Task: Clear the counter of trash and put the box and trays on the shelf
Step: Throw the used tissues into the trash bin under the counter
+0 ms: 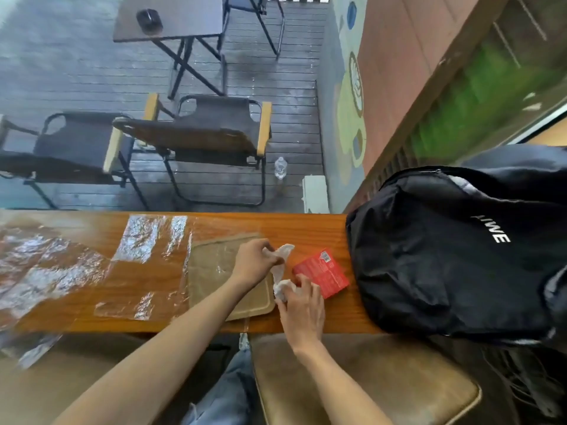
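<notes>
Trash is in hand at this moment: a crumpled white tissue (282,271) lies at the near middle of the wooden counter (306,228), and both hands are on it. Nearest the viewer, the right hand (302,305) has its fingers curled down over the lower wad of the tissue, pinching it against the counter top, while just beyond it the left hand (256,259) grips the upper end, fingers bent round the paper. Under the left wrist lies a flat brown tray (214,271), seemingly covered by a clear film; whether more than one tray is stacked there cannot be told. Just right of the tissue, touching or almost touching the right fingertips, sits a small red box (322,271), lying flat and not yet lifted. A black backpack (454,256) takes up the right end of the counter. To the left, wide sheets of clear plastic wrap (61,265) are spread over the wood and hang off the near edge, so a good share of the trash is uncollected. Beyond the counter stand folding chairs (202,139), with a water bottle (280,167) on the wet decking. No shelf is plainly in view. By my reading the job is at an early stage: the tissue is being gathered, and the wrap, box and tray all remain.
</notes>
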